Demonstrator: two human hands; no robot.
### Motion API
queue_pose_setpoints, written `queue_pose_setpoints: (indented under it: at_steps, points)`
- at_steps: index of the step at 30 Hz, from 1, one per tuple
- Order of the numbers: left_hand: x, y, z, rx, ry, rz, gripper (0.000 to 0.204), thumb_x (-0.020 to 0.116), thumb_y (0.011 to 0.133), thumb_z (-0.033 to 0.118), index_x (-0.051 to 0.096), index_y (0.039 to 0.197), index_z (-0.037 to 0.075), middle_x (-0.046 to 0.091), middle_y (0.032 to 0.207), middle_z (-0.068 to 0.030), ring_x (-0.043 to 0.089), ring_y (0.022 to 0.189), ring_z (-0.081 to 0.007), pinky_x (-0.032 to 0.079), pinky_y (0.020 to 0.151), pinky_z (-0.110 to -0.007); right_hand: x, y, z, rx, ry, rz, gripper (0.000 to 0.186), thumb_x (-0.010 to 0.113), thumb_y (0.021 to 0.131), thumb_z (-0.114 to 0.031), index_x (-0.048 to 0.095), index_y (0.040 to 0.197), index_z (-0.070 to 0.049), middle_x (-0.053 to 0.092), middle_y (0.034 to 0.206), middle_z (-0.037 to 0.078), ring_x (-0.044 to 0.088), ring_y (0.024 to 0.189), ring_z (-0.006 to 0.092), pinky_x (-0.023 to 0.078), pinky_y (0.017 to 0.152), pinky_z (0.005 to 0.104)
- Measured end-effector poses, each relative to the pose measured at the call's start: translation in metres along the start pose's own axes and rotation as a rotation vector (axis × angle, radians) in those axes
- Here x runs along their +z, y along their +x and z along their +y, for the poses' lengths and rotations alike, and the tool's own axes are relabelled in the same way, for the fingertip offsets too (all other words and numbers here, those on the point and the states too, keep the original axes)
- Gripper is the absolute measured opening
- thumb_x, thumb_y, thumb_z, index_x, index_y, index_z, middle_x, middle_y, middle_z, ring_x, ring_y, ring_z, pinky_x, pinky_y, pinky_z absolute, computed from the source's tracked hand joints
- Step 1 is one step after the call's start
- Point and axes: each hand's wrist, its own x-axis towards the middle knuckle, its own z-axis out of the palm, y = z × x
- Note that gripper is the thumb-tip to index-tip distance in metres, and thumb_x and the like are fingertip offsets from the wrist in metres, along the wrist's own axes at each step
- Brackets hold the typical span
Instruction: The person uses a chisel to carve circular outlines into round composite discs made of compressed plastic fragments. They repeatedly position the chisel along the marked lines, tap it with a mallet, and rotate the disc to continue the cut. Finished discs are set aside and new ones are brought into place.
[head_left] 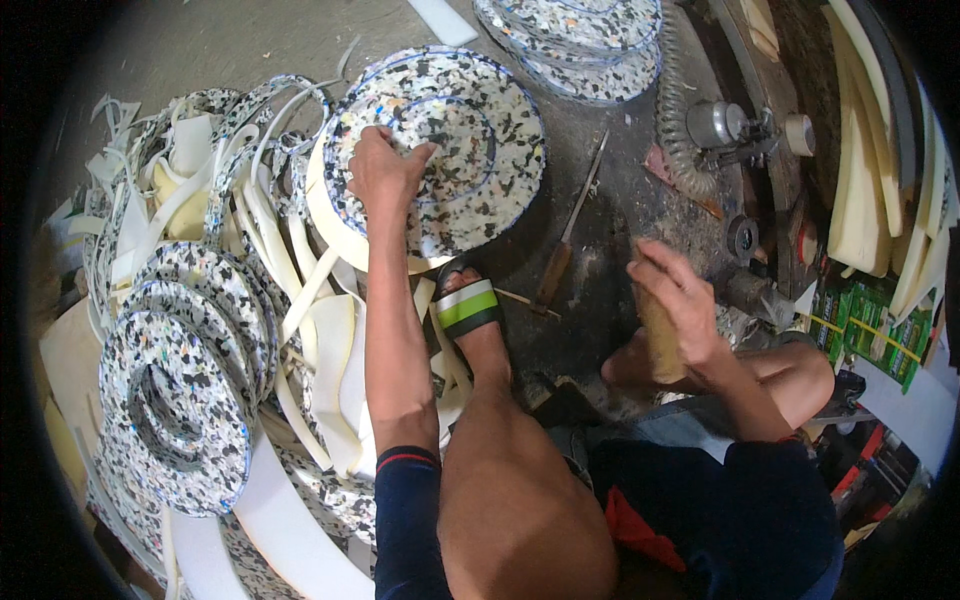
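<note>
A round disc of black-and-white speckled foam [470, 215] with blue line rings lies flat on the floor, on top of a cream foam piece [328, 215]. My left hand [385, 172] rests on the disc's left part, thumb stretched apart from the bent fingers, beside the smaller blue ring. Its fingertips are partly hidden. Over by my right knee, my right hand [682, 295] is closed round a tan, oblong block [660, 335]; what it is made of I cannot tell. A long thin knife [572, 232] with a brown handle lies on the floor between my hands.
Speckled foam rings [150, 470] and cream foam strips [265, 225] pile up at left. More speckled discs [590, 75] stand at the far side. A coiled hose [675, 110], a metal device [715, 125] and a tape roll [742, 238] sit at right. My sandalled foot [468, 305] touches the disc's near side.
</note>
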Motion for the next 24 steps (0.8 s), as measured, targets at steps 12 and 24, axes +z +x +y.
queue_pose_setpoints:
  at_steps: [12,24]
  points:
    - [0.015,0.015,-0.008,-0.151,-0.164,0.0,0.038,0.071,0.086,0.038,0.075,0.111,0.009,0.075,0.108,-0.0161,0.068,0.109,-0.038,0.047,0.096,-0.056,0.145,-0.064,0.084,-0.167,-0.513,-0.163,0.038,0.063,0.084,-0.009,0.066,0.122,-0.012,0.047,0.15,0.027,0.056,0.095,0.0272,0.045,0.075,0.0368]
    - [0.008,-0.006,-0.002,0.138,-0.233,0.18,0.025,0.059,0.096,0.021,0.067,0.094,-0.003,0.07,0.096,-0.0277,0.065,0.088,-0.0472,0.05,0.082,-0.055,0.146,0.024,0.064,0.078,-0.12,-0.096,0.052,0.07,0.081,-0.003,0.057,0.132,-0.004,0.05,0.14,0.029,0.062,0.113,0.0462,0.054,0.092,0.0519]
